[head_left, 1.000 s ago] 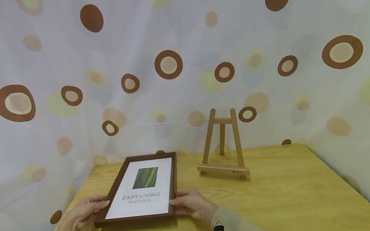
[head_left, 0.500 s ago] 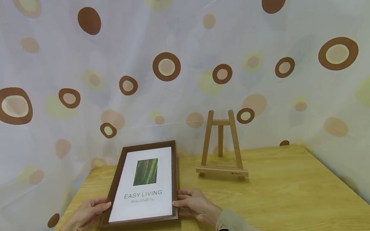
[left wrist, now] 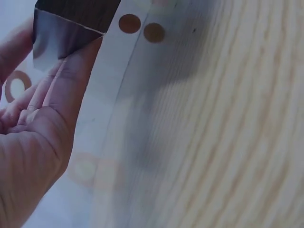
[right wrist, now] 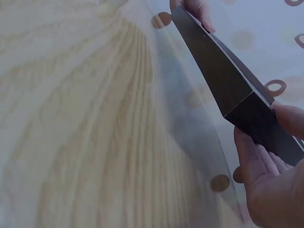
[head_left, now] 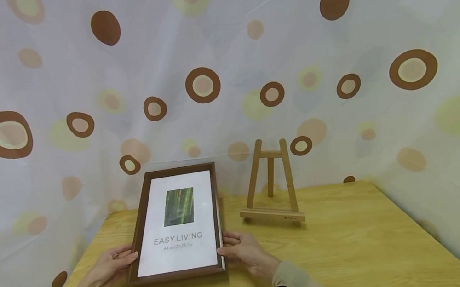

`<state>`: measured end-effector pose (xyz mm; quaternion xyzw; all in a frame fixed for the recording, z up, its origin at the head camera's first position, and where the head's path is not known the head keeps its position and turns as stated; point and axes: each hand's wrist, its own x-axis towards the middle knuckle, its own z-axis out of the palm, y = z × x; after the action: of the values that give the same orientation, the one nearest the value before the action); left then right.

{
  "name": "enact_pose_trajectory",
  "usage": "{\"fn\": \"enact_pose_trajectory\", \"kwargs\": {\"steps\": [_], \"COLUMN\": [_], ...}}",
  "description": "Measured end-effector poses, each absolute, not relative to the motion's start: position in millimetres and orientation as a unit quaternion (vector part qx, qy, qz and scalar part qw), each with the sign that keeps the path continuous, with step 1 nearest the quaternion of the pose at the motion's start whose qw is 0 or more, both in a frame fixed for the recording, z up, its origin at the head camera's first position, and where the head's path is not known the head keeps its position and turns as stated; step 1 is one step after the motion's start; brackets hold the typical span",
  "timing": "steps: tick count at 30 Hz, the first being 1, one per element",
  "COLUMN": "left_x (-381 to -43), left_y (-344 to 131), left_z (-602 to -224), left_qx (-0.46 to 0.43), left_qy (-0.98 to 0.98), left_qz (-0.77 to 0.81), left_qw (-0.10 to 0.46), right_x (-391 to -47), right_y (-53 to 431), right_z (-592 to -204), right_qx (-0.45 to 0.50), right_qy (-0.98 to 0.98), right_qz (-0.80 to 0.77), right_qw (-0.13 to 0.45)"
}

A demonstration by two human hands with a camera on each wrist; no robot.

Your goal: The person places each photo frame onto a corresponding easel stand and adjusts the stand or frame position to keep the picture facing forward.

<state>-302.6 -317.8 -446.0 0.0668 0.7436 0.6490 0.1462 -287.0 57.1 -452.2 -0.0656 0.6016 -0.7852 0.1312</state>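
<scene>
A dark brown picture frame (head_left: 181, 274) with a white "EASY LIVING" insert and a small green picture tilts up toward the head camera, its far end raised. My left hand (head_left: 108, 271) grips its left side near the lower corner, thumb on the front. On the opposite side my right hand (head_left: 247, 256) holds the edge the same way. In the right wrist view, fingers (right wrist: 256, 159) of the right hand lie under the frame (right wrist: 216, 71), which is above the table. The left wrist view shows only a corner of the frame (left wrist: 71, 28) in the left hand (left wrist: 42, 128).
A small wooden easel (head_left: 271, 211) stands on the table to the right of the frame, near the back. The light wood table (head_left: 347, 243) reaches back to a white curtain (head_left: 219, 33) with brown spots, which also hangs along both sides.
The picture frame has tilted up, its far end rising, and shifted slightly nearer the easel. Both hands keep their hold. The whole head view has drifted a little.
</scene>
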Motion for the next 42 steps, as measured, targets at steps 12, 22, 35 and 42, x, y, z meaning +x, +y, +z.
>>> {"fn": "enact_pose_trajectory", "kwargs": {"steps": [12,22,35,42], "left_x": [-310,-316,-320,-324], "left_y": [-298,-283,-274,-268], "left_z": [-443,-438,-436,-438], "left_qx": [0.080,0.089,0.195,0.207], "left_qy": [0.735,0.710,0.659,0.655], "left_qz": [0.665,0.693,0.707,0.701], "left_qw": [0.103,0.087,0.168,0.192], "right_x": [-291,-294,-301,-303], "right_y": [78,95,108,118], "right_z": [-442,-440,-442,-441], "right_qx": [-0.094,-0.128,-0.122,-0.129], "right_qy": [0.631,0.634,0.621,0.622], "right_qz": [-0.757,-0.751,-0.766,-0.766], "right_qw": [0.140,0.134,0.112,0.099]}}
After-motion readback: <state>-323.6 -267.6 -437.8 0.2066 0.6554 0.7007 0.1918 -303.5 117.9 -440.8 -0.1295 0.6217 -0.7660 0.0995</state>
